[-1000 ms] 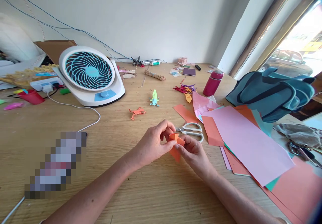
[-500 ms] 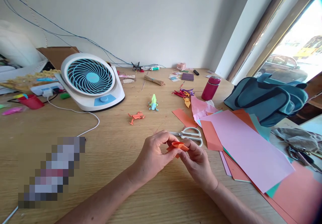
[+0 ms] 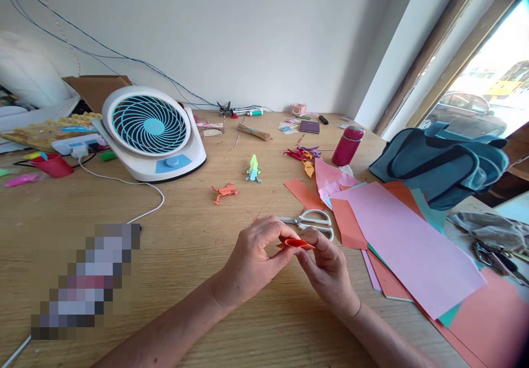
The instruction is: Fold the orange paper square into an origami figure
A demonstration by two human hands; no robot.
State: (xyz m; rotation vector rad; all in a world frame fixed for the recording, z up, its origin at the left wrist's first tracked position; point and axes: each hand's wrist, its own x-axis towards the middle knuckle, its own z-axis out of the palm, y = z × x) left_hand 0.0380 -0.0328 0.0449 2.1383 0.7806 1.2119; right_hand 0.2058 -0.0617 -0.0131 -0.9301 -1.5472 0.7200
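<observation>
Between my two hands is a small folded piece of orange paper (image 3: 296, 243), its top edge opened into a narrow pocket. My left hand (image 3: 260, 249) pinches its left side between thumb and fingers. On the right side, my right hand (image 3: 328, 269) grips it with thumb and forefinger. Just beyond my fingers lie white-handled scissors (image 3: 316, 218), flat on the table. Farther off sit an orange folded paper frog (image 3: 225, 193) and a green and blue folded paper figure (image 3: 253, 168).
A stack of coloured paper (image 3: 413, 247) covers the right side, with a blue-green bag (image 3: 438, 158) behind it. A red flask (image 3: 348, 145) stands near the back. At left are a white fan (image 3: 151, 131), its cable and a blurred-out object (image 3: 88, 280) on the wooden table (image 3: 185, 236).
The orange paper has tilted in my fingers, and its pocket now looks wider and flatter. Both hands have stayed in nearly the same place.
</observation>
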